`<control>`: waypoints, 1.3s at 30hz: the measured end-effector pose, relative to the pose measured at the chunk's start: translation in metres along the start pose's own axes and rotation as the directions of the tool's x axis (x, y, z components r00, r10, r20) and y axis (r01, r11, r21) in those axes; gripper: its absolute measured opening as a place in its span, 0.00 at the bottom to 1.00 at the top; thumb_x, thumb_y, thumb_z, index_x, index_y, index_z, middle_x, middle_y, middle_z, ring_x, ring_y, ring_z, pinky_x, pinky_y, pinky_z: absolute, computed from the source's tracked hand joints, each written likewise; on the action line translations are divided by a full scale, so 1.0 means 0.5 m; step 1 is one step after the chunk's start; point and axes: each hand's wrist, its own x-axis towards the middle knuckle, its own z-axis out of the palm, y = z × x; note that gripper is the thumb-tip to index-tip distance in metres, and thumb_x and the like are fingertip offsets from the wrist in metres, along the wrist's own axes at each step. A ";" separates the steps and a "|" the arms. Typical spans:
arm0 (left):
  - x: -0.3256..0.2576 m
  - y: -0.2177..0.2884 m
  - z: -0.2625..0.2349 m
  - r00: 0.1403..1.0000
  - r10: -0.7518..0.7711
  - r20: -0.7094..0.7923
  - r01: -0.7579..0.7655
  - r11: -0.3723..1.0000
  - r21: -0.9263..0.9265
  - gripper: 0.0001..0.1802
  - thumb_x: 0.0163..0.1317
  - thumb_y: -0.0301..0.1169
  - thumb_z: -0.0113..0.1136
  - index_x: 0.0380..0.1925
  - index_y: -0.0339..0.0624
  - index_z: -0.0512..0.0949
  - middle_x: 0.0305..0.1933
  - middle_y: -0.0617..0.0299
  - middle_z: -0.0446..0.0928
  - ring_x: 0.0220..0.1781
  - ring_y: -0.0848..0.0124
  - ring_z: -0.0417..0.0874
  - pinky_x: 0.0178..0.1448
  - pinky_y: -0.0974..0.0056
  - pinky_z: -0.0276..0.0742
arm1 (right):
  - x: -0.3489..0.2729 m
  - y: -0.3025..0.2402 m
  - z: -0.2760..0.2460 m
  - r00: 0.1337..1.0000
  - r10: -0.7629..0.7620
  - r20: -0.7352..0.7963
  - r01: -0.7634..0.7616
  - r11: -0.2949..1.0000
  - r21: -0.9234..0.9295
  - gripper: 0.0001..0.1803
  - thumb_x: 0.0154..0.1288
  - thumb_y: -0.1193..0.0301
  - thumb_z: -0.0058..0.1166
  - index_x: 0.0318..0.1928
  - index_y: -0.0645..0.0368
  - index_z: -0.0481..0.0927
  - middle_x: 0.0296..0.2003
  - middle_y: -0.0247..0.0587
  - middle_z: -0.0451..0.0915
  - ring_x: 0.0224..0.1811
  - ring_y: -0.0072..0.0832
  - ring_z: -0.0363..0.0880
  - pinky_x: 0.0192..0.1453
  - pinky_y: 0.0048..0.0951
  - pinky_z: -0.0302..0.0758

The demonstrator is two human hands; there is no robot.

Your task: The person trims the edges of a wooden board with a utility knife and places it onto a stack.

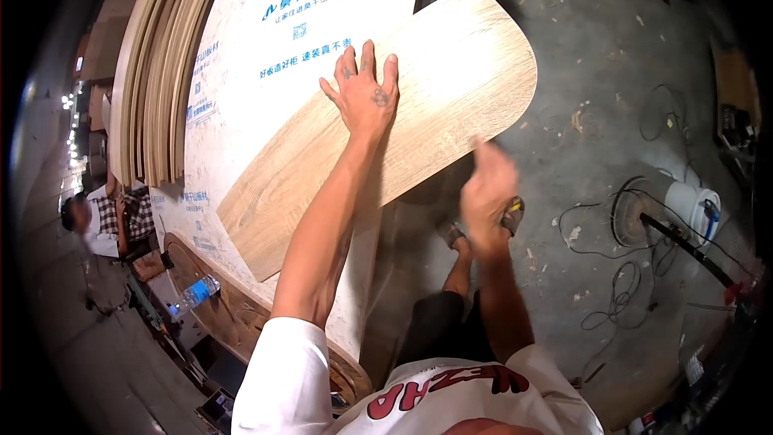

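A light wood-grain board (451,72) with a rounded right end lies slantwise on white printed sheet panels (241,97). Its rounded end overhangs the panels' right edge, above the floor. My left hand (368,101) rests on the board's middle with fingers spread, holding nothing. Beside the board's near right edge is my right hand (489,185), blurred by motion. One fingertip of it reaches that edge; whether it touches cannot be told. Its other fingers look curled, but they are smeared, and nothing in them can be made out.
Several curved wood strips (157,64) stand along the panels' left side. A plastic water bottle (195,296) sits on a brown wooden piece at lower left. Another person (109,217) is at far left. On the floor at right are a white bucket (691,209) and loose cables (624,298).
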 end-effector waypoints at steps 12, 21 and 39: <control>-0.163 -0.421 -0.184 0.994 -0.113 0.013 0.110 0.985 0.131 0.37 0.65 0.50 0.55 0.64 0.33 0.65 0.64 0.35 0.64 0.68 0.44 0.61 0.73 0.42 0.47 | 0.081 -0.006 -0.018 0.663 0.680 0.314 -0.661 0.334 0.672 0.23 0.71 0.77 0.50 0.64 0.68 0.69 0.45 0.43 0.81 0.40 0.24 0.79 0.45 0.25 0.77; -0.122 -0.283 -0.181 0.992 -0.118 -0.041 0.120 0.991 0.053 0.36 0.59 0.48 0.62 0.60 0.32 0.69 0.59 0.34 0.67 0.62 0.44 0.66 0.69 0.42 0.51 | 0.339 0.116 0.065 0.703 0.348 0.620 -0.711 0.367 0.600 0.19 0.71 0.74 0.52 0.60 0.68 0.72 0.39 0.41 0.82 0.41 0.24 0.81 0.49 0.24 0.75; 0.157 -0.014 -0.007 0.971 -0.221 0.090 0.197 0.956 0.218 0.37 0.62 0.47 0.58 0.69 0.44 0.64 0.71 0.43 0.56 0.70 0.48 0.54 0.72 0.43 0.43 | 0.939 0.236 0.276 0.724 -0.508 0.466 0.258 0.827 0.500 0.18 0.57 0.82 0.48 0.45 0.54 0.85 0.36 0.37 0.83 0.40 0.35 0.79 0.48 0.33 0.71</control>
